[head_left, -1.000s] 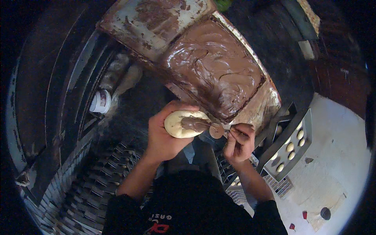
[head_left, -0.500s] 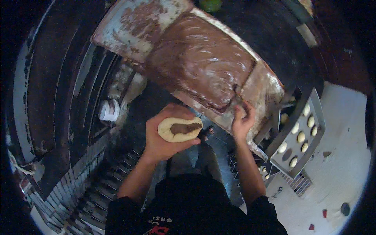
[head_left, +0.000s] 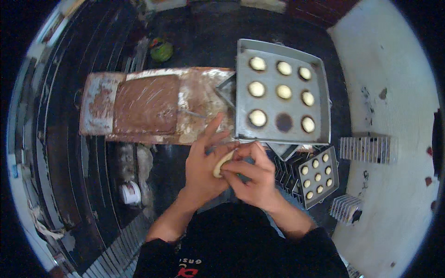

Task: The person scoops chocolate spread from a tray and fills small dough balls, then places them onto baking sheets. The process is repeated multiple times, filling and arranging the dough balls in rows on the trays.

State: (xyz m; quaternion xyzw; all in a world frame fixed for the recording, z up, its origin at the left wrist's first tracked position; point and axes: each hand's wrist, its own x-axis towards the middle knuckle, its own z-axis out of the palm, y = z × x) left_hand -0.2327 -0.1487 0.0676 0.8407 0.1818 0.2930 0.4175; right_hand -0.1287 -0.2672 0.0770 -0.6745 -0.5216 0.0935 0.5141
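Half a second ago the dough lay open as a flat round on the left palm with a dark streak of chocolate filling across it, and the right hand was out at the brown paste on the tray; now both hands have come together in front of the body and the dough piece (head_left: 221, 163) is folded up between them, only a pale edge showing and the filling no longer in sight. The left hand (head_left: 204, 169) cups the dough from the left side, thumb and lower fingers curled to it while the index finger sticks out straight toward the tray. The right hand (head_left: 250, 178) is closed over it from the right, fingertips pressing the pale edge. The view has also swung: the long tray of chocolate paste (head_left: 146, 104) now lies just beyond the left hand and to its left, and the grey baking pan (head_left: 282, 99) with rows of pale dough balls sits just beyond the right hand. A smaller pan (head_left: 319, 177) of little dough balls is near the right hand, on its right. A small white cup (head_left: 131, 192) stands well to the left of the left wrist.
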